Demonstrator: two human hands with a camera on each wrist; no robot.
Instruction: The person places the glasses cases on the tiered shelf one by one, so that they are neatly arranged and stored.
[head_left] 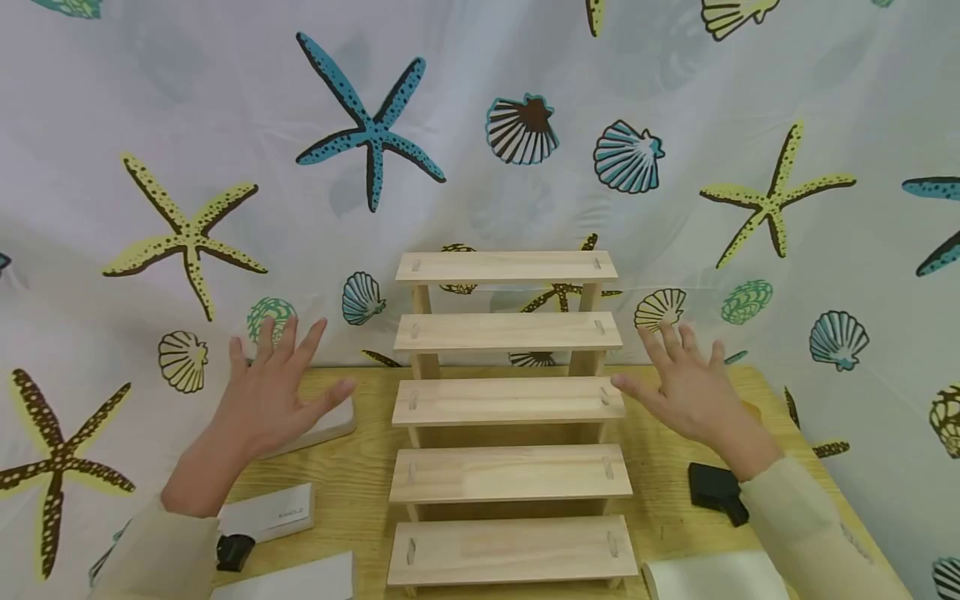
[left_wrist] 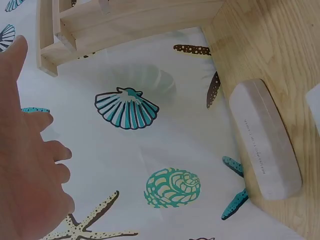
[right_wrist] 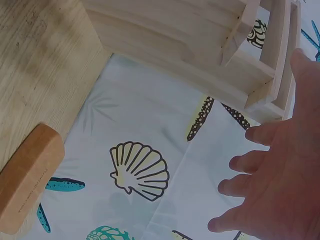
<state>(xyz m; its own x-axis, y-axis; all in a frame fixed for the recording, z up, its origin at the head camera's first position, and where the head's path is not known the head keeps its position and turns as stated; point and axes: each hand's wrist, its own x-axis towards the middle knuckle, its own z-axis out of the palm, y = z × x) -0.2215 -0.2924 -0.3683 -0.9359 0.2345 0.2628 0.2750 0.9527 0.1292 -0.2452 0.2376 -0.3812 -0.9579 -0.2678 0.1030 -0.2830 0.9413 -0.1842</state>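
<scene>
A light wooden stepped rack (head_left: pixel 510 331) with several flat tiers stands in the middle of the table. To its left my left hand (head_left: pixel 273 404) hovers with fingers spread, holding nothing. My right hand (head_left: pixel 693 387) is raised on the other side, its fingers also apart and nothing in them. The thumb of that hand looks close to the rack's middle tier in the head view; whether it touches I cannot tell. Below the left hand lies a white elongated case (left_wrist: pixel 265 140). A tan case (right_wrist: pixel 31 177) lies at the table edge in the right wrist view.
On the wooden table (head_left: pixel 360 492), a white box with lettering (head_left: pixel 273 510) and another white box (head_left: pixel 300 579) lie at left, near a small black object (head_left: pixel 235 552). At right are a black object (head_left: pixel 714 487) and a white item (head_left: pixel 716 577). A shell-and-starfish patterned cloth (head_left: pixel 465 192) hangs behind.
</scene>
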